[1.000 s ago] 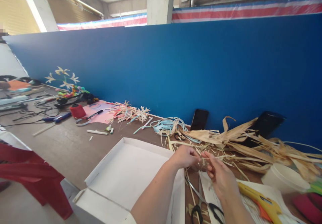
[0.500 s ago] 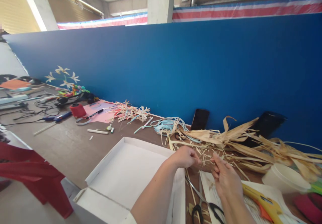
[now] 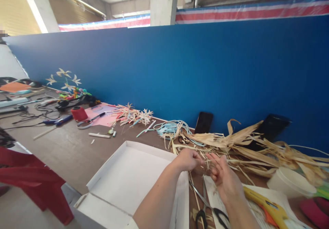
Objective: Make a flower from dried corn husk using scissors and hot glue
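My left hand (image 3: 189, 159) is closed in a pinch above the right edge of the white box (image 3: 138, 174). What its fingertips hold is too small to make out. My right hand (image 3: 226, 179) reaches toward it with the fingers apart, their tips close to the left fingertips. Thin pale strips and scraps lie on the table behind and below both hands. Dried corn husks (image 3: 228, 140) spread beyond my right hand. Scissors with black handles (image 3: 205, 206) lie below the hands, and a yellow glue gun (image 3: 266, 203) rests right of my right wrist.
A white cup (image 3: 291, 182) and a pink roll (image 3: 315, 210) are at the right. A phone (image 3: 204, 122) leans on the blue partition (image 3: 164, 68). Light-blue cord (image 3: 169, 129), husk flowers (image 3: 144, 116), a red spool (image 3: 78, 113) and a blue glue gun (image 3: 61, 120) lie leftward. A red stool (image 3: 31, 181) stands at left.
My right hand has turned and its fingers have spread from a pinch, stretching left toward my left hand. My left hand has stayed nearly in place, still pinched.
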`<move>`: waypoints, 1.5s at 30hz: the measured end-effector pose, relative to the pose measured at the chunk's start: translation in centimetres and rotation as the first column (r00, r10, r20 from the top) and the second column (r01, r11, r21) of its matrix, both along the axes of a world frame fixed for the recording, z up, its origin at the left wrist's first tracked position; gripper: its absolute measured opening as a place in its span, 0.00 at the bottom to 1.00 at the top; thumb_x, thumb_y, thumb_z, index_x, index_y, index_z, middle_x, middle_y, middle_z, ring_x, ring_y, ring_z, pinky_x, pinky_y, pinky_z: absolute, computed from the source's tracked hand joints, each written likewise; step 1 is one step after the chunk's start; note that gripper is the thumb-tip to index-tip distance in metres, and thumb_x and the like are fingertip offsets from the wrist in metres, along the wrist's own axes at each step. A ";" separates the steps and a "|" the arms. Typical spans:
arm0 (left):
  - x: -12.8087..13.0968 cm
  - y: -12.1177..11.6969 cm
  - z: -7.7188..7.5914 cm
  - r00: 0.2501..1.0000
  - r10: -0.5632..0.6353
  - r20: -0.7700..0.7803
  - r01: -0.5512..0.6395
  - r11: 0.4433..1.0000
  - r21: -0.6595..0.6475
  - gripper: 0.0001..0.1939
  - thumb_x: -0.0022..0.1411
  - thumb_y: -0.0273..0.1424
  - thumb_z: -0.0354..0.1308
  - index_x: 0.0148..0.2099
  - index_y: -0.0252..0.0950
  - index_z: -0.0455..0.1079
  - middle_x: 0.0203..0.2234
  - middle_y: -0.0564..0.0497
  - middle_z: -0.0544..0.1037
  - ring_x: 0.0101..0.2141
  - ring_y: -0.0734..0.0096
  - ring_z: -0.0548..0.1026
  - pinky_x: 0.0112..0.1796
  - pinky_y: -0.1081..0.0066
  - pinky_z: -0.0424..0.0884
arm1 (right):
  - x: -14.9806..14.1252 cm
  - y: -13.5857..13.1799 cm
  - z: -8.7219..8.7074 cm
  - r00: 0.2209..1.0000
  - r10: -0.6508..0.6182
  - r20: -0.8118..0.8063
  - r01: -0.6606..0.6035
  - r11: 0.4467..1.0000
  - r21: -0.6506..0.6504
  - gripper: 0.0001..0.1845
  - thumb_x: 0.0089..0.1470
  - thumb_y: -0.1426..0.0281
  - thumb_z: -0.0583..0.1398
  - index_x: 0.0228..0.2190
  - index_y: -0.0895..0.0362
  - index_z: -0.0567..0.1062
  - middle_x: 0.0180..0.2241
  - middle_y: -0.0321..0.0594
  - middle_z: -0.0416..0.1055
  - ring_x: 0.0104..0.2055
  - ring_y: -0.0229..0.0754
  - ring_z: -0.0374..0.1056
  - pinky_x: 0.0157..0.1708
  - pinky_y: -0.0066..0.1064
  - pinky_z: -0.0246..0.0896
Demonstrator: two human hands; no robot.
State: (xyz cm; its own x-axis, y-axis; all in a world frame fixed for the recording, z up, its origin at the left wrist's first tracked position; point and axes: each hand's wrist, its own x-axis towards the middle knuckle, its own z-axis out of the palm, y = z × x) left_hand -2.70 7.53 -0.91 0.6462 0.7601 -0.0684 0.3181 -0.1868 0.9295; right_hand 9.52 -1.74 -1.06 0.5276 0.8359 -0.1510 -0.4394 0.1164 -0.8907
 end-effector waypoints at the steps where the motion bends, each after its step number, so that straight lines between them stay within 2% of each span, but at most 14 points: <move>1: 0.0 -0.1 0.1 1.000 0.010 -0.001 -0.010 1.000 0.001 0.14 0.47 0.37 0.56 0.32 0.31 0.74 0.22 0.52 0.73 0.21 0.78 0.65 0.24 0.77 0.61 | -0.1 0.0 0.0 1.000 0.001 0.015 -0.001 1.000 0.002 0.21 0.43 0.58 0.63 0.38 0.55 0.76 0.45 0.42 0.70 0.20 0.26 0.54 0.14 0.18 0.53; 4: 0.0 -0.3 0.5 1.000 0.021 0.007 -0.021 1.000 0.001 0.13 0.47 0.36 0.56 0.32 0.31 0.74 0.22 0.52 0.73 0.22 0.78 0.65 0.24 0.78 0.61 | -0.2 0.1 -0.3 0.999 -0.008 0.050 0.008 1.000 0.003 0.21 0.38 0.65 0.67 0.38 0.55 0.76 0.40 0.39 0.72 0.20 0.26 0.53 0.13 0.17 0.51; 10: -0.1 -0.3 0.5 0.999 -0.038 -0.025 0.039 0.999 0.038 0.13 0.48 0.36 0.56 0.33 0.33 0.74 0.22 0.54 0.73 0.22 0.78 0.65 0.24 0.78 0.60 | -0.1 0.3 -0.9 0.991 -0.060 0.123 0.060 0.998 0.005 0.18 0.36 0.65 0.67 0.32 0.59 0.77 0.30 0.38 0.72 0.18 0.27 0.51 0.11 0.19 0.45; 14: -0.2 -0.3 0.6 0.996 -0.028 -0.090 0.047 0.974 0.223 0.12 0.50 0.36 0.55 0.34 0.36 0.74 0.24 0.54 0.75 0.25 0.76 0.68 0.27 0.78 0.61 | 0.1 0.4 -1.1 0.979 -0.130 0.159 0.129 0.992 0.017 0.20 0.32 0.64 0.68 0.31 0.60 0.77 0.29 0.39 0.72 0.17 0.27 0.51 0.12 0.21 0.43; 17: -0.3 -0.5 0.9 0.990 -0.004 -0.139 0.058 0.921 0.385 0.11 0.52 0.36 0.53 0.34 0.39 0.74 0.28 0.55 0.76 0.28 0.74 0.69 0.30 0.76 0.62 | 0.5 0.2 -1.1 0.935 -0.183 0.303 0.200 0.979 -0.027 0.22 0.35 0.60 0.67 0.34 0.58 0.76 0.20 0.34 0.68 0.17 0.30 0.52 0.14 0.23 0.46; 19: -0.3 -0.7 1.1 0.990 0.010 -0.143 0.061 0.872 0.486 0.10 0.54 0.35 0.53 0.35 0.40 0.74 0.30 0.54 0.76 0.31 0.73 0.70 0.33 0.76 0.63 | 0.8 0.1 -0.9 0.835 -0.154 0.529 0.257 0.958 -0.127 0.22 0.37 0.58 0.65 0.34 0.58 0.77 0.15 0.32 0.65 0.17 0.34 0.56 0.17 0.26 0.50; 22: -0.1 -1.0 1.5 0.993 -0.004 -0.119 0.081 0.758 0.647 0.09 0.55 0.33 0.52 0.35 0.40 0.74 0.30 0.52 0.74 0.35 0.71 0.69 0.37 0.74 0.63 | 1.2 0.0 -0.7 0.569 -0.024 0.822 0.328 0.923 -0.200 0.18 0.40 0.57 0.61 0.29 0.56 0.79 0.19 0.39 0.72 0.22 0.42 0.64 0.23 0.31 0.57; 24: 0.1 -1.2 1.7 0.990 -0.054 -0.131 0.134 0.661 0.738 0.09 0.56 0.32 0.53 0.35 0.39 0.74 0.30 0.51 0.73 0.37 0.70 0.68 0.40 0.72 0.62 | 1.3 0.1 -0.8 0.433 0.033 0.901 0.326 0.926 -0.191 0.16 0.41 0.58 0.59 0.28 0.55 0.79 0.25 0.42 0.75 0.27 0.46 0.68 0.27 0.33 0.59; 26: 0.3 -1.4 1.8 0.980 -0.101 -0.174 0.200 0.583 0.787 0.09 0.56 0.31 0.52 0.35 0.37 0.74 0.31 0.49 0.73 0.37 0.69 0.68 0.41 0.71 0.62 | 1.3 0.2 -1.2 0.349 0.082 0.933 0.304 0.932 -0.195 0.17 0.43 0.58 0.57 0.29 0.54 0.79 0.27 0.43 0.75 0.28 0.46 0.69 0.27 0.33 0.60; 28: 0.2 -1.4 1.9 0.968 -0.106 -0.226 0.246 0.556 0.794 0.09 0.56 0.30 0.52 0.35 0.37 0.74 0.32 0.48 0.72 0.37 0.68 0.68 0.41 0.70 0.62 | 1.5 0.2 -1.7 0.281 0.106 0.954 0.293 0.937 -0.190 0.17 0.45 0.58 0.55 0.30 0.54 0.78 0.29 0.43 0.76 0.29 0.46 0.69 0.28 0.33 0.60; 33: -0.4 -1.4 2.6 0.934 -0.072 -0.351 0.321 0.604 0.729 0.09 0.54 0.29 0.53 0.33 0.36 0.74 0.30 0.47 0.72 0.36 0.67 0.68 0.39 0.70 0.64 | 2.2 0.0 -2.2 0.140 0.105 0.985 0.328 0.933 -0.147 0.16 0.48 0.61 0.54 0.33 0.54 0.78 0.34 0.43 0.75 0.33 0.45 0.69 0.33 0.33 0.60; 40: -0.4 -2.1 3.8 0.967 -0.063 -0.245 0.237 0.563 0.791 0.10 0.57 0.28 0.50 0.36 0.36 0.72 0.38 0.46 0.72 0.43 0.64 0.65 0.46 0.65 0.60 | 1.1 -0.5 -1.2 -0.052 0.230 0.972 0.273 0.939 -0.208 0.15 0.52 0.62 0.51 0.33 0.51 0.76 0.36 0.41 0.73 0.34 0.43 0.68 0.31 0.31 0.57; 42: -0.2 -2.0 3.4 0.977 -0.053 -0.208 0.195 0.628 0.754 0.11 0.58 0.29 0.48 0.37 0.36 0.72 0.37 0.47 0.73 0.42 0.66 0.66 0.46 0.66 0.61 | 0.7 -0.6 -1.0 -0.062 0.231 0.971 0.259 0.943 -0.208 0.15 0.53 0.63 0.50 0.33 0.51 0.75 0.37 0.39 0.72 0.34 0.43 0.68 0.31 0.31 0.57; 45: 0.0 -1.4 2.3 0.992 0.019 -0.122 0.059 0.796 0.602 0.11 0.58 0.31 0.47 0.38 0.37 0.71 0.33 0.50 0.74 0.36 0.69 0.69 0.41 0.70 0.64 | 0.3 -0.7 -0.8 -0.005 0.152 0.988 0.231 0.962 -0.146 0.15 0.53 0.62 0.50 0.34 0.51 0.75 0.38 0.39 0.72 0.36 0.43 0.68 0.33 0.31 0.58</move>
State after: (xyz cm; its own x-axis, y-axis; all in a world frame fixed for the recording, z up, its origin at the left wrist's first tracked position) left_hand -2.73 6.09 1.43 0.6784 0.6589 0.3250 0.4058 -0.7048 0.5819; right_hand 9.85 -2.41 -1.90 0.3374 0.8497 0.4051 0.8956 -0.1573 -0.4161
